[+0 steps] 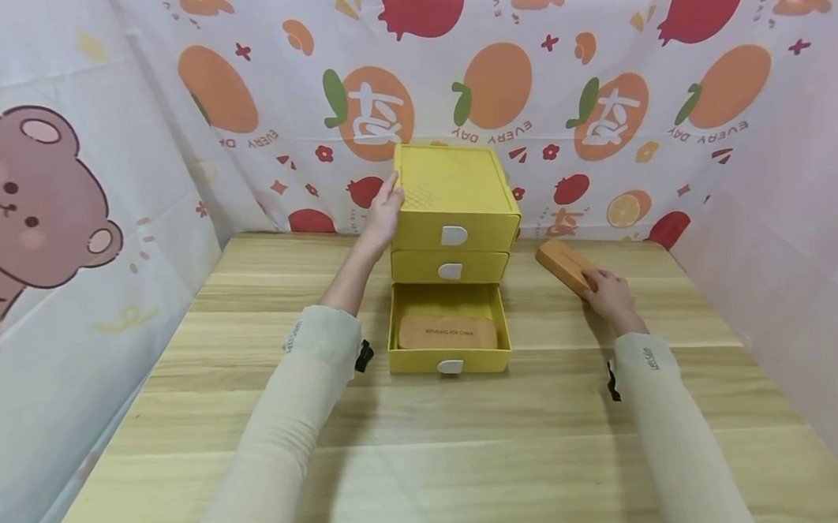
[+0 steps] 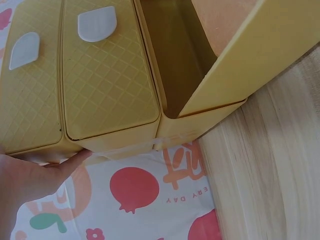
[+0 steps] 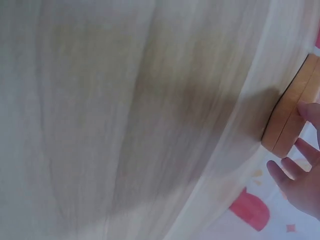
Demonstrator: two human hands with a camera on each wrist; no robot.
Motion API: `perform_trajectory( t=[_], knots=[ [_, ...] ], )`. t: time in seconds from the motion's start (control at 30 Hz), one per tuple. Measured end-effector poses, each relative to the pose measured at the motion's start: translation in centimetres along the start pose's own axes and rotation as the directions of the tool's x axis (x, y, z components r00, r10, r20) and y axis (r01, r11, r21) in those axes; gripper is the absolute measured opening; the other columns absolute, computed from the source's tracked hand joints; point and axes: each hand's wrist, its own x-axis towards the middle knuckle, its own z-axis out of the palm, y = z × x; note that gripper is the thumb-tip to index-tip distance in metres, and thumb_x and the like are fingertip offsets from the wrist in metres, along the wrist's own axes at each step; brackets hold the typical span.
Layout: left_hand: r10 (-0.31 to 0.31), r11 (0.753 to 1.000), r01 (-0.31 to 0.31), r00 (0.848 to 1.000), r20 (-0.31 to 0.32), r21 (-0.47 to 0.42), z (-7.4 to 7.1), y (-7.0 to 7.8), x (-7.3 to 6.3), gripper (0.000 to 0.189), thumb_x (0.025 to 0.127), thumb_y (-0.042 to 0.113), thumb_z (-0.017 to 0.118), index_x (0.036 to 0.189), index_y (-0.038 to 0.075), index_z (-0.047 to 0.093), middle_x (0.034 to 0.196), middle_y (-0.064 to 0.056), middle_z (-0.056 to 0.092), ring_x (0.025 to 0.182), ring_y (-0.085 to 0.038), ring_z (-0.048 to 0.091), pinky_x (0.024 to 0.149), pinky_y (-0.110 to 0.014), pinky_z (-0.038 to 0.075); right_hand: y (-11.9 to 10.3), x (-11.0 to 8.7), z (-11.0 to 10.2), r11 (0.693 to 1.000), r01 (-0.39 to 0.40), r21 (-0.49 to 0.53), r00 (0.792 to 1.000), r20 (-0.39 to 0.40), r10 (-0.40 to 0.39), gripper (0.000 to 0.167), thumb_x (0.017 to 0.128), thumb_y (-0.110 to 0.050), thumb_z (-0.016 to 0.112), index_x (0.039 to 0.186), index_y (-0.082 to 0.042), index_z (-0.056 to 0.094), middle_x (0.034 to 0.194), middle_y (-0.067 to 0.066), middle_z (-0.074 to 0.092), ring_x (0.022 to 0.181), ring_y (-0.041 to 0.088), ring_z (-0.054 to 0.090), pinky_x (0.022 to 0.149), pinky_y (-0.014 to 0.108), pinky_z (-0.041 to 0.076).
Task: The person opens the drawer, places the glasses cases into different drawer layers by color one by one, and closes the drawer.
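Observation:
A yellow three-drawer box (image 1: 450,181) stands toward the back of the table, its bottom drawer (image 1: 449,363) pulled out. Inside that drawer lies a brown case (image 1: 447,333) with dark lettering. My left hand (image 1: 382,214) rests against the box's upper left side; the left wrist view shows the hand (image 2: 37,180) beside the side wall near the top drawer. To the right of the box, my right hand (image 1: 611,295) pinches the near end of an orange-brown glasses case (image 1: 561,263). In the right wrist view the thumb is on the case (image 3: 292,107), fingers at its other side.
The upper two drawers (image 1: 451,268) are closed and carry white tabs. Beneath everything is a wood-grain table (image 1: 429,450). A fruit-patterned cloth (image 1: 272,174) hangs right behind the box, with a bear-print cloth (image 1: 32,203) on the left and a pale cloth (image 1: 794,218) on the right.

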Motion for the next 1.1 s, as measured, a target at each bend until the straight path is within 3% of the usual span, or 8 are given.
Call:
perform_trajectory(
  t=[0.3, 0.53, 0.8, 1.1],
  knots=[
    [-0.008, 1.0, 0.008, 1.0, 0.007, 0.009, -0.2, 0.2, -0.1, 0.05, 0.101, 0.023, 0.029, 0.148, 0.011, 0.016, 0.15, -0.006, 0.017, 0.135, -0.019, 0.018, 0.108, -0.029, 0.014, -0.4, -0.3, 0.2, 0.997, 0.019, -0.074, 1.0, -0.022, -0.02, 0.048, 0.092, -0.021, 0.052, 0.137, -0.006, 0.042, 0.134, 0.027, 0.035, 0.111, 0.053, 0.032, 0.084, 0.062, 0.034],
    [-0.011, 1.0, 0.011, 1.0, 0.014, -0.004, -0.2, 0.1, -0.1, 0.05, 0.101, 0.023, 0.028, 0.148, 0.01, 0.015, 0.151, -0.006, 0.015, 0.135, -0.019, 0.017, 0.108, -0.03, 0.013, -0.8, -1.6, 0.2, 0.981, 0.132, -0.142, 0.988, -0.058, -0.141, 0.048, 0.087, -0.02, 0.06, 0.132, -0.006, 0.049, 0.127, 0.028, 0.044, 0.103, 0.054, 0.04, 0.078, 0.061, 0.038],
    [0.001, 1.0, -0.001, 1.0, 0.011, -0.019, 0.0, 0.1, -0.2, 0.05, 0.101, 0.022, 0.029, 0.147, 0.009, 0.016, 0.151, -0.005, 0.014, 0.135, -0.018, 0.016, 0.108, -0.029, 0.014, -2.0, -3.6, 0.5, 0.955, 0.208, -0.214, 0.967, -0.104, -0.234, 0.045, 0.082, -0.02, 0.067, 0.124, -0.006, 0.057, 0.117, 0.028, 0.053, 0.094, 0.05, 0.049, 0.078, 0.056, 0.038],
    [0.002, 1.0, -0.002, 1.0, 0.012, -0.016, -0.1, 0.2, -0.2, 0.05, 0.101, 0.022, 0.029, 0.148, 0.009, 0.015, 0.151, -0.005, 0.013, 0.135, -0.019, 0.016, 0.108, -0.029, 0.014, -4.9, -6.0, -0.1, 0.961, 0.162, -0.223, 0.981, -0.072, -0.182, 0.043, 0.078, -0.015, 0.069, 0.119, -0.004, 0.061, 0.11, 0.028, 0.057, 0.089, 0.047, 0.056, 0.067, 0.053, 0.047]
  ],
)
